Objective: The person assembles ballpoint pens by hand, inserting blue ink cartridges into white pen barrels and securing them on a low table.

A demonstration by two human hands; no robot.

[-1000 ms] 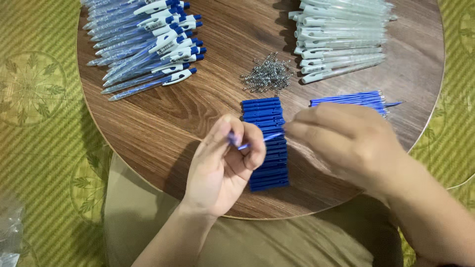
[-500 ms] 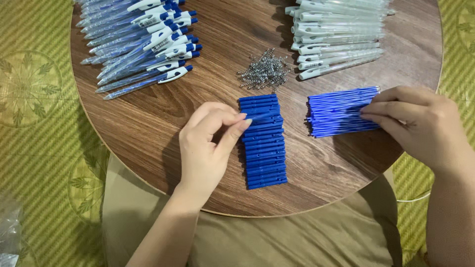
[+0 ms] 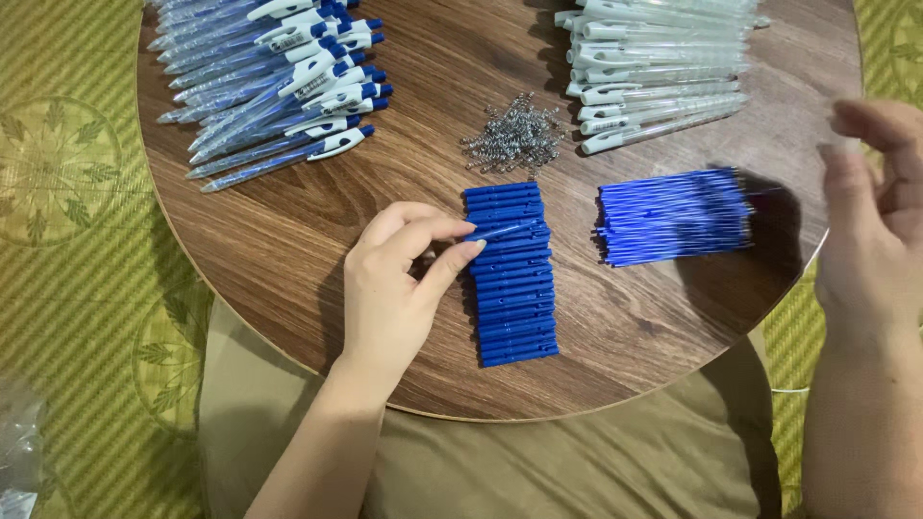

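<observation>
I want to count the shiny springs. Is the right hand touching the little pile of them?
No. The right hand is raised by the table's right edge, well apart from the pile of springs in the middle of the table.

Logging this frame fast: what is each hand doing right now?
Left hand: closed, pinching one blue pen part over the blue row.
Right hand: open, blurred, holding nothing, beside the blue refill pile.

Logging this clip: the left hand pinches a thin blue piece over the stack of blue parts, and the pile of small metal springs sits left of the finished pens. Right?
Not quite. In the head view the springs lie right of the finished pens; the rest holds.
</observation>
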